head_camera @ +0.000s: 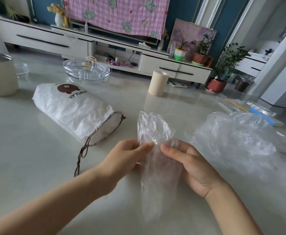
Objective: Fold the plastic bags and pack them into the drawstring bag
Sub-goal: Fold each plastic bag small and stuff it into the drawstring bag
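Your left hand (pixel 130 156) and right hand (pixel 189 165) both pinch plastic bag (pixel 155 182), long axis pointing away from you. Drawstring bag (pixel 71 107) front-left on table, mouth toward hands; left hand nearer.

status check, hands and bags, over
The left hand and right hand pinch one clear plastic bag, mid-fold. White drawstring bag lies left, mouth toward hands. On the right, loose bag pile waits. Nothing in the way.
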`<state>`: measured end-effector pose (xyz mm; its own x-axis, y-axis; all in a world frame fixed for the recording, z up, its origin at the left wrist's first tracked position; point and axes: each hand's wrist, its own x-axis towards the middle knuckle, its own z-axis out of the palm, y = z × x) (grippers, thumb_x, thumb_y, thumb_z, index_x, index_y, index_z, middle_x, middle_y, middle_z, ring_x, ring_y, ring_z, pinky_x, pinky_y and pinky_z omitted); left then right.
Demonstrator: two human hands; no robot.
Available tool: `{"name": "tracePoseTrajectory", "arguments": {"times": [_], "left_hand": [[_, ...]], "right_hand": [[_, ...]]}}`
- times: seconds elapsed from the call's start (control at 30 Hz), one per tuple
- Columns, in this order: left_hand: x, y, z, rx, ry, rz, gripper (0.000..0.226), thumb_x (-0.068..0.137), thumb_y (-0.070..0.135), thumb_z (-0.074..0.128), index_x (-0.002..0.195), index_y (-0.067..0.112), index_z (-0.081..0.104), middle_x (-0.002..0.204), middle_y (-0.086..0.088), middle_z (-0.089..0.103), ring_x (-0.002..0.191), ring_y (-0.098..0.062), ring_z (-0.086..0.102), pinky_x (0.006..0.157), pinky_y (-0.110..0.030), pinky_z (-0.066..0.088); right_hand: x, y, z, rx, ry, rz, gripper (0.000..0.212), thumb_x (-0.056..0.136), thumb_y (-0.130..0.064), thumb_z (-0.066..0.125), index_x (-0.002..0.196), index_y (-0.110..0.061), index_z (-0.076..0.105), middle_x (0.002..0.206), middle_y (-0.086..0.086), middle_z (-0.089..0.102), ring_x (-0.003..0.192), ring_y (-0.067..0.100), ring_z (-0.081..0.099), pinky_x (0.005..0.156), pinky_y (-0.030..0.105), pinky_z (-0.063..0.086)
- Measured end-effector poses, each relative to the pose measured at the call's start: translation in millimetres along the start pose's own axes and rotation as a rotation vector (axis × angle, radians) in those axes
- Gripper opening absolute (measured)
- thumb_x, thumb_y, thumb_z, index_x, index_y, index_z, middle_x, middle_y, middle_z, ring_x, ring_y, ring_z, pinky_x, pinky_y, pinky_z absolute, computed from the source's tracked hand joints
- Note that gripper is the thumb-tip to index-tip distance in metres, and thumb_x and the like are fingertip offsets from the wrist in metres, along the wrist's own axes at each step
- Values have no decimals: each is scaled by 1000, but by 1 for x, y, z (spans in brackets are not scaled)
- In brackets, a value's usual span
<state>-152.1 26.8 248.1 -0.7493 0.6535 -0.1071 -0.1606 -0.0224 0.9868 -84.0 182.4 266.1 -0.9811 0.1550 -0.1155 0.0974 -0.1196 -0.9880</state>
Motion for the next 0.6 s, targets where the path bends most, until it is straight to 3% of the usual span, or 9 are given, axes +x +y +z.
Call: {"name": "tracePoseTrajectory", "arguments": {"times": [0.17,0.3,0.4,0.47,0.53,0.6], "left_hand": [[1,5,-5,-2,46,-67,21,90,19,59,86,-1,64,73,-11,65,51,-12,59,47,-19,46],[2,7,-4,128,76,-33,22,91,17,59,71,7,59,49,4,56,37,-5,48,40,-15,38],[4,9,-7,82,78,-64,17,92,13,57,80,2,64,60,-4,62,44,-11,54,41,-17,43],[7,8,-8,31,103,-104,18,93,9,53,87,-3,65,71,-13,59,54,-20,55,47,-22,49],[7,11,-9,-76,115,-147,33,93,8,44,67,3,64,65,-11,51,50,-21,50,46,-22,47],[6,15,-10,-236,50,-217,52,94,22,38,50,9,63,54,-6,55,41,-17,51,41,-16,42]], "right_hand": [[0,-1,-4,21,-27,9,4,71,-16,69,73,-16,65,78,6,67,75,19,65,66,25,53],[6,-1,0,-28,-96,95,31,75,-22,70,101,-5,67,100,14,70,92,26,67,86,35,54],[19,-4,4,12,-33,75,11,77,-8,66,88,-6,68,84,10,71,74,19,68,74,27,56],[24,0,6,70,49,29,11,73,2,60,76,-7,66,72,6,68,63,15,65,63,21,54],[25,7,10,-10,100,-69,34,75,12,56,56,-14,67,71,0,67,66,12,64,64,19,51],[25,13,18,-169,111,-181,52,79,20,49,47,-17,67,75,-10,67,76,5,62,70,14,47]]}}
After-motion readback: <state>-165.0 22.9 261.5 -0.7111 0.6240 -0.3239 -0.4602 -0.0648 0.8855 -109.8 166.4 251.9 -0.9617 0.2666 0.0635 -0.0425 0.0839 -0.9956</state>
